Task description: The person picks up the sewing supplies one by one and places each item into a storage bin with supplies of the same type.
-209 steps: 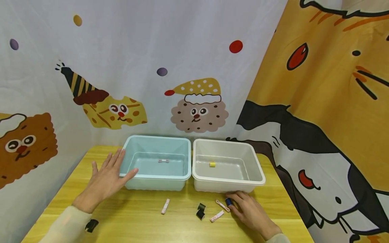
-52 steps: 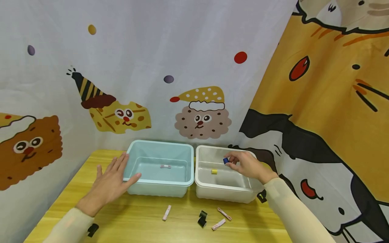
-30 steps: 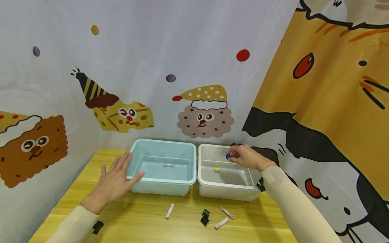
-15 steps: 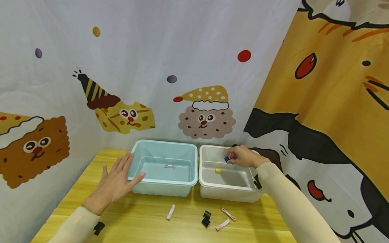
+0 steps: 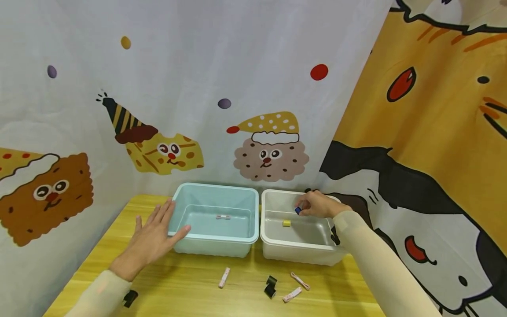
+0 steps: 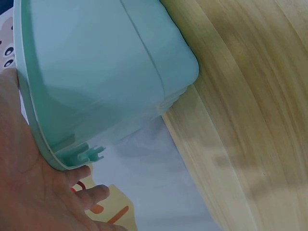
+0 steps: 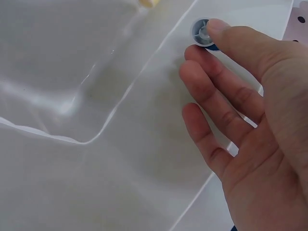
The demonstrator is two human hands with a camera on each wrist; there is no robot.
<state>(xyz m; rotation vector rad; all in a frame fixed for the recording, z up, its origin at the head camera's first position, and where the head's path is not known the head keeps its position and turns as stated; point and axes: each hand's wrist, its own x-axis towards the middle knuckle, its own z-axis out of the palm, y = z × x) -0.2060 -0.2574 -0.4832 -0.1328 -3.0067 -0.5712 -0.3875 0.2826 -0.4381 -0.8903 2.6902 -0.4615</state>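
Note:
My right hand [image 5: 314, 204] pinches a blue thread spool [image 5: 298, 210] between thumb and fingertips, over the back of the white bin [image 5: 303, 244]. In the right wrist view the end of the spool [image 7: 202, 32] shows its pale spoked core, and the other fingers are loosely bent. A yellow spool [image 5: 286, 223] lies on the floor of that bin. My left hand [image 5: 150, 235] lies spread against the left rim of the light-blue bin [image 5: 214, 247], fingers straight. Inside that bin is a small folded pinkish-white strip [image 5: 223, 217].
On the wooden table [image 5: 190, 290], in front of the bins, lie a printed white folded strip [image 5: 224, 278], two dark spools [image 5: 270, 286], a looped pinkish strip [image 5: 299, 281] and another printed strip [image 5: 292, 294]. A printed curtain [image 5: 190, 66] hangs close behind the bins.
My right hand has taken the blue spool from the table in front of the white bin and lifted it inside over the rim. It has shifted only slightly lately. The left hand stays put.

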